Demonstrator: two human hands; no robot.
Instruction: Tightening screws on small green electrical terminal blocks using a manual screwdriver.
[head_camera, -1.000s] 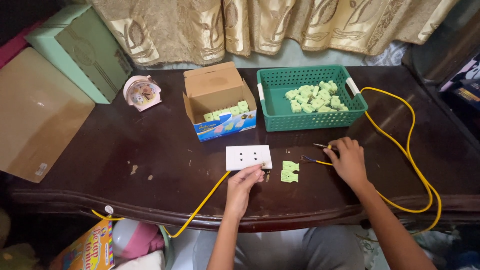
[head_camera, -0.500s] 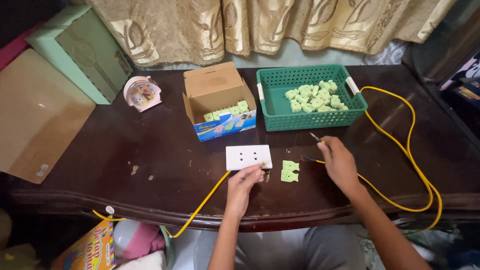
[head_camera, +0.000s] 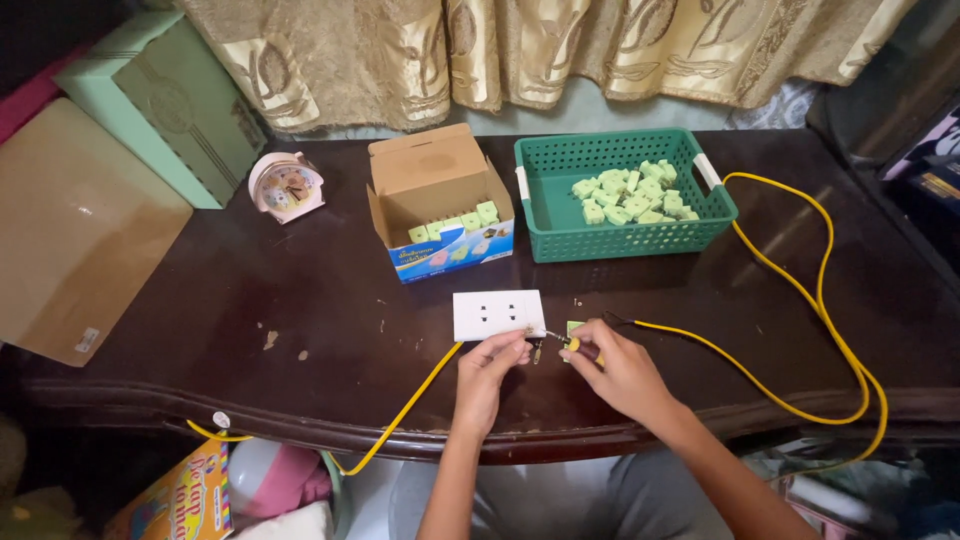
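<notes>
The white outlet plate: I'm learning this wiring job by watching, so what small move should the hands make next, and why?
Probably ease the right hand a little further left, bringing its yellow wire end to the white outlet plate. The left hand pinches something small at the plate's lower right corner, and the two hands' fingertips nearly meet there. The contact itself is too small to make out.

Right hand (head_camera: 618, 368) moved in from the yellow cable (head_camera: 800, 300) side, now meeting left hand (head_camera: 492, 362), covering green pieces (head_camera: 574, 327)
</notes>
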